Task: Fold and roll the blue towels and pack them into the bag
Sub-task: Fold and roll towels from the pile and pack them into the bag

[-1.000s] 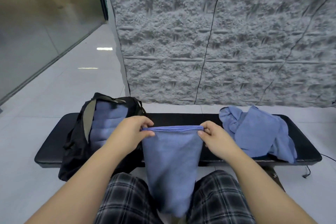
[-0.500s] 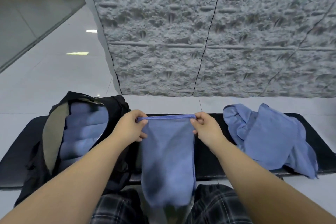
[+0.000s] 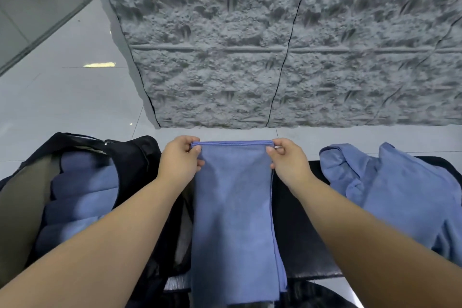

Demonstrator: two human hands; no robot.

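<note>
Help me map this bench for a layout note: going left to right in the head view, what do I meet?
Black bag with rolled towels → left hand → held towel → right hand → loose towel pile.

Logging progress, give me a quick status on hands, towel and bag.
Left hand and right hand pinch top corners of folded blue towel. Black bag open, rolled towels inside. Loose towel pile waits on bench. Nothing blocking.

Readable text: none in view
Labels or brands: none legible on the bag (image 3: 135,157)
Numbers or signs: none legible on the towel (image 3: 232,197) beside that bag
</note>
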